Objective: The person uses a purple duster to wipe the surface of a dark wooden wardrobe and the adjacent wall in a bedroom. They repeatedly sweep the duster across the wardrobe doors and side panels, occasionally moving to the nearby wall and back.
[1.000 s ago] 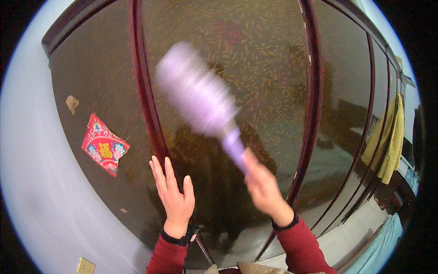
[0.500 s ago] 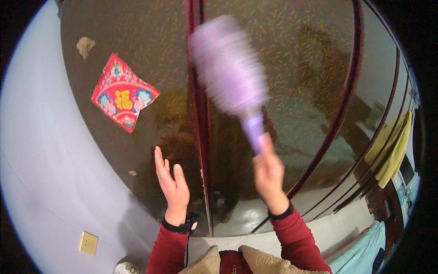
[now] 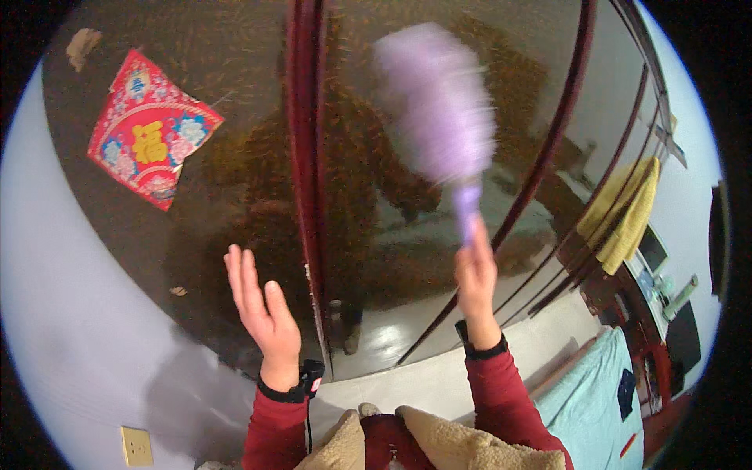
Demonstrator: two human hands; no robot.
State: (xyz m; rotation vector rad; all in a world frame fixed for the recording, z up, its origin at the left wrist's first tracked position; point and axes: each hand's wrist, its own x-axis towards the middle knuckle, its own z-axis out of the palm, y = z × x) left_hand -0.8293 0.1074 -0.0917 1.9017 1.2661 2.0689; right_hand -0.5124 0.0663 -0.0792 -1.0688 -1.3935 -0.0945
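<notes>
My right hand is closed around the purple handle of a fluffy lavender duster. The duster's head is blurred by motion and lies over a dark, glossy wardrobe door panel; I cannot tell whether it touches. My left hand is raised in front of the left panel with its fingers stretched out and nothing in it. Up and left of that hand, a red diamond-shaped paper decoration with flowers and a gold character is stuck to the panel.
A dark red upright frame divides the glossy panels. A yellow towel hangs at the right, above a bed with a light teal cover. The pale wall at the left carries a cream socket plate.
The duster has swung to the right with my right hand. My view has turned right, so the red decoration and the frame sit farther left. My left hand stays outstretched.
</notes>
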